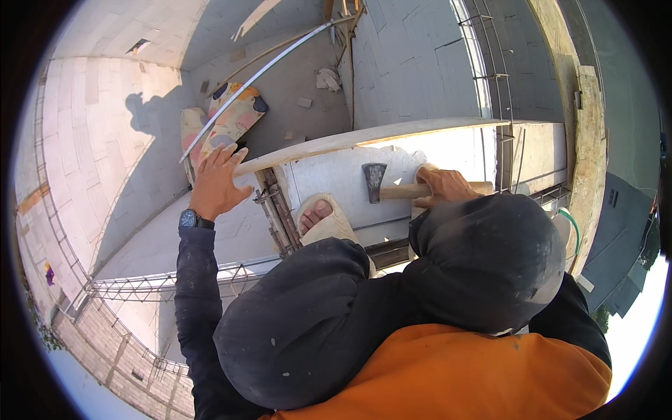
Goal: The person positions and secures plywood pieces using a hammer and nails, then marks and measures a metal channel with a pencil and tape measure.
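Observation:
My left hand is open, its fingers spread at the left end of a long wooden board. Whether it touches the board I cannot tell. A dark watch sits on that wrist. My right hand is closed round the wooden handle of a hatchet, whose dark metal head points left. The hatchet lies across the pale ledge by my feet. A long shiny metal strip slants upward just beyond my left fingers.
I squat on a high wall top, with a floor far below on the left. Patterned cloth-like bundles lie down there. Rebar cages stick up beside my foot and along the wall. A timber plank runs along the right.

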